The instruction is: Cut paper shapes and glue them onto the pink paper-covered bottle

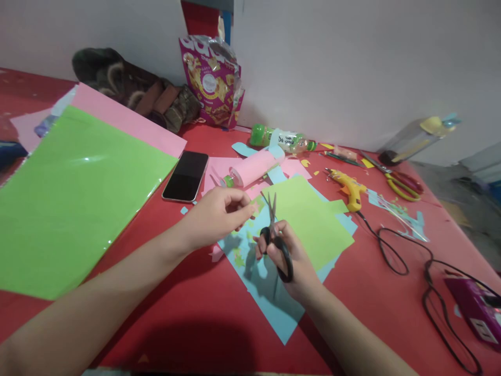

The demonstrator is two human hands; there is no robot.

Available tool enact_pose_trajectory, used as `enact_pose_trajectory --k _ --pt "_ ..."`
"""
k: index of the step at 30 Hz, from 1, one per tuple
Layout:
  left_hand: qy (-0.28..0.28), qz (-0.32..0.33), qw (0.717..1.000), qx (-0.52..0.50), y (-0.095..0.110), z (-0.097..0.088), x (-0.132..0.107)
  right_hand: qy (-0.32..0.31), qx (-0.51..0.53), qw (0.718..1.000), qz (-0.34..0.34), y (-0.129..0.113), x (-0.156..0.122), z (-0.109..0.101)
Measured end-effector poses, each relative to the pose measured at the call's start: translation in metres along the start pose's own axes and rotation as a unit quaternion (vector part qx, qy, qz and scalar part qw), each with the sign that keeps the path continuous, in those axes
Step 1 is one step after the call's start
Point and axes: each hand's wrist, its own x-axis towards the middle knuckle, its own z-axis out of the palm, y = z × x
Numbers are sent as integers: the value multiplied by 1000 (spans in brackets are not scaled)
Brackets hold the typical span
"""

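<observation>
My right hand (293,261) has its fingers in the black handles of a pair of scissors (272,209). The blades point up and away, slightly parted. Just to the left, my left hand (225,211) is closed in a pinch, thumb against fingers; whatever sits at its fingertips is too small to make out. Under both hands lies light blue paper (270,300), scattered with small green paper scraps (238,257). A light green sheet (309,209) overlaps the blue paper on the right. Beyond my left hand rests a bottle wrapped in pink paper (254,168).
A phone (186,176) and a large sleeve of green and pink sheets (86,193) lie left. Behind are a snack bag (213,83) and a green-capped bottle (282,140). To the right are a yellow glue gun (350,189), its black cord, red-and-yellow-handled scissors (403,185) and a purple box (475,313).
</observation>
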Motion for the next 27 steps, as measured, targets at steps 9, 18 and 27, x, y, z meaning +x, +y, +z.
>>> enact_pose_trajectory --k 9,18,27 --pt "-123 47 983 129 0 10 -3 114 48 990 -64 -5 3 1" --pt "-139 69 980 125 -4 17 -3 133 8 989 -68 -5 3 2" --pt "-221 71 963 141 -8 9 -1 88 -22 994 -69 -6 2 -1"
